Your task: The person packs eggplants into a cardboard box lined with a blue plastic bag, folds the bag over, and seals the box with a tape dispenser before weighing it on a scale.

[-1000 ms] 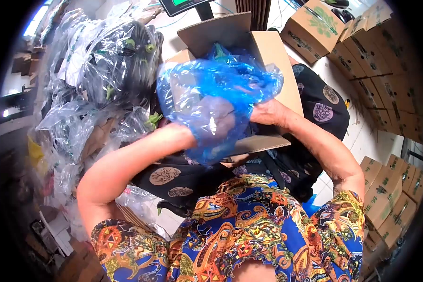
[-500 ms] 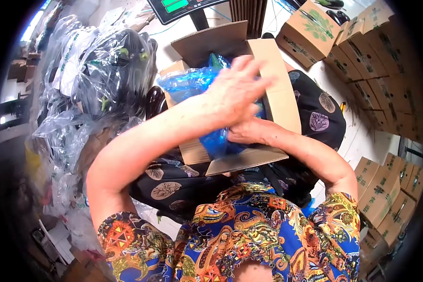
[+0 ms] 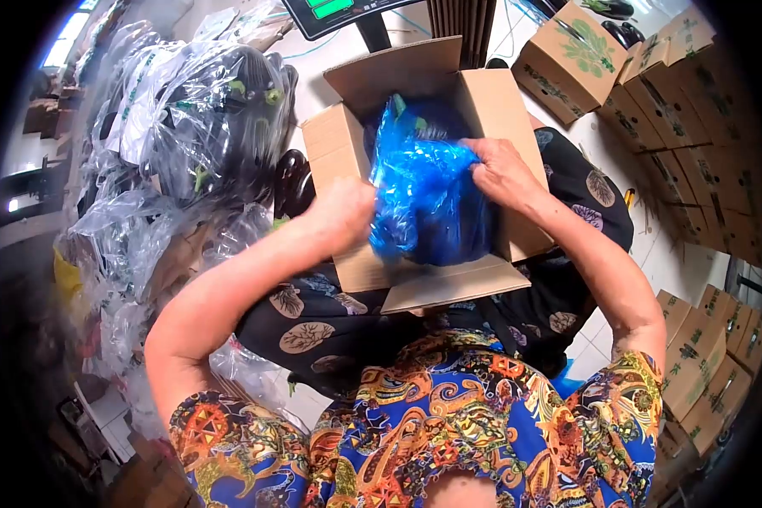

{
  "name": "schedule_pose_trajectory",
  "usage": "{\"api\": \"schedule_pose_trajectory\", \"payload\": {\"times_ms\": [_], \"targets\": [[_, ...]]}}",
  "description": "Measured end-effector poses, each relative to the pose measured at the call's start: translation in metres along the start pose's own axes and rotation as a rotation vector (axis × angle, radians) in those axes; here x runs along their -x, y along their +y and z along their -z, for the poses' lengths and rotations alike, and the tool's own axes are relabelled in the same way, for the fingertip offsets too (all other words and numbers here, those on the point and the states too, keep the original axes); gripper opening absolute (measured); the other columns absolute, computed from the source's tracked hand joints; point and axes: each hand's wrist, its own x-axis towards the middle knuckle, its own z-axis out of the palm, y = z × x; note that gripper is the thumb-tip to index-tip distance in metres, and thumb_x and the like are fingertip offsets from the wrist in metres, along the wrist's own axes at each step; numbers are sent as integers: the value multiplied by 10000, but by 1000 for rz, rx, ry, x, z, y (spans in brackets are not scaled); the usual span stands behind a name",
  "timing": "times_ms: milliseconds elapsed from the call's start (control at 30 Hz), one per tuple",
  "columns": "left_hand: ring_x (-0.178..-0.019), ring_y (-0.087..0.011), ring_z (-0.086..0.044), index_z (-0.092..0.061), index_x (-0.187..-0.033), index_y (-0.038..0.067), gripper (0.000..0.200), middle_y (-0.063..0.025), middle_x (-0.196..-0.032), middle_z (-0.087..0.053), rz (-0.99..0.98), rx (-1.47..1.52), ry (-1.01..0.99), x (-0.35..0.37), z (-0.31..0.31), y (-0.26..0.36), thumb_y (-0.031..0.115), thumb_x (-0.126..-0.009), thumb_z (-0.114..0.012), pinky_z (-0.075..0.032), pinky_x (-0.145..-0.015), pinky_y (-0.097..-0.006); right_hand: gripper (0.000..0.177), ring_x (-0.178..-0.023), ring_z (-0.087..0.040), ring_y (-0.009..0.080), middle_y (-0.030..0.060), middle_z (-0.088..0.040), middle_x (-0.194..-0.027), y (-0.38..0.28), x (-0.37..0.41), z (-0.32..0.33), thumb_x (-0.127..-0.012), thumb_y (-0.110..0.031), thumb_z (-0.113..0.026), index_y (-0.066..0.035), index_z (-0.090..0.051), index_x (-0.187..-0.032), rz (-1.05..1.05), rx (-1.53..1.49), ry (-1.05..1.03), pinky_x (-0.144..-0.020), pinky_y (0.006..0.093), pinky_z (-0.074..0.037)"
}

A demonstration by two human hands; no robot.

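An open cardboard box (image 3: 510,118) stands between my knees with its flaps folded out. Inside it, a crinkled blue plastic bag (image 3: 419,182) lies over dark eggplants (image 3: 440,118), whose green stem ends show at the back. My right hand (image 3: 504,173) is closed on the bag's edge at the right, thumb and fingers pinching it. At the left side of the box my left hand (image 3: 345,210) is curled into a fist against the bag's left edge, gripping the plastic. Most of the eggplants are hidden under the blue bag.
Clear plastic bags of eggplants (image 3: 220,118) are heaped on the left, with loose eggplants (image 3: 292,182) beside the box. A scale with a green display (image 3: 330,7) stands beyond. Closed cardboard cartons (image 3: 567,59) are stacked on the right.
My arms were crossed over the box; my left hand has moved back to the left and my right hand up and right. The blue bag is now spread across the eggplants.
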Motion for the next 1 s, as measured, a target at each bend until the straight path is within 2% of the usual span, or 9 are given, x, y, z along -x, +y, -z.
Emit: {"api": "schedule_pose_trajectory", "payload": {"times_ms": [167, 233, 333, 400, 500, 600, 733, 833, 1000], "targets": [[-881, -346, -634, -658, -885, 21, 201, -188, -901, -649, -186, 377, 187, -32, -43, 33, 158, -739, -645, -531, -696, -435, 353, -887, -618, 460, 297, -635, -915, 1, -53, -14, -704, -32, -499, 28, -661, -1013, 47, 287, -34, -809, 486, -491], [-1031, -348, -562, -632, -962, -23, 326, -204, -1013, -605, -413, -305, 782, -45, -41, 54, 204, -728, -620, -510, -733, -420, 357, -930, -619, 448, 294, -641, -932, -1, -79, -17, -698, -59, -536, 31, -663, -1019, 68, 264, -120, -828, 474, -494], [-973, -286, -561, -586, -1054, 40, 240, -170, -1091, -555, -174, -118, 140, -89, -47, 66, 136, -841, -529, -481, -790, -411, 364, -942, -638, 422, 259, -668, -939, -33, -90, -7, -673, -69, -597, 20, -683, -1015, 27, 343, -329, -824, 441, -522], [-1036, -282, -550, -567, -1099, 47, 247, -167, -1108, -563, -234, 278, 470, -110, -55, 74, 120, -873, -501, -452, -886, -407, 306, -928, -656, 392, 235, -677, -929, -64, -83, 0, -677, -31, -592, 8, -691, -964, 68, 611, -443, -784, 444, -537], [-1176, -240, -507, -531, -1230, 41, 304, -172, -1241, -557, -162, 782, 173, -106, -28, 73, 131, -958, -430, -348, -1054, -363, 116, -830, -664, 361, 176, -668, -862, -60, -68, -16, -723, -30, -613, -36, -679, -818, 300, 809, -366, -702, 446, -550], [-1183, -268, -525, -571, -1251, 55, 352, -178, -1235, -590, -215, 714, 202, -93, -44, 79, 161, -920, -516, -340, -1077, -370, 97, -822, -656, 337, 173, -638, -880, -39, -57, -30, -802, -59, -568, -17, -652, -827, 518, 796, -322, -689, 421, -552], [-1127, -314, -579, -670, -1035, 56, 273, -201, -1107, -619, -356, -142, -178, -34, 9, 109, 174, -803, -589, -497, -881, -463, 141, -910, -580, 280, 115, -545, -950, -14, -35, -30, -769, -87, -582, -41, -602, -900, 638, 849, -131, -653, 371, -550], [-847, -354, -667, -679, -925, 113, 161, -181, -860, -668, -97, 77, -263, -21, 71, 100, 136, -800, -580, -531, -674, -487, 184, -956, -536, 256, 97, -542, -1001, 0, -17, -36, -794, -137, -578, -63, -616, -959, 734, 919, 16, -822, 337, -489], [-971, -362, -610, -676, -1066, 63, 272, -159, -1027, -653, -177, 282, 561, -60, 36, 15, 68, -798, -630, -500, -842, -443, 301, -1018, -528, 252, 139, -535, -1148, 4, 13, -47, -786, -123, -567, -9, -614, -1060, 559, 966, 70, -853, 338, -473]]}}
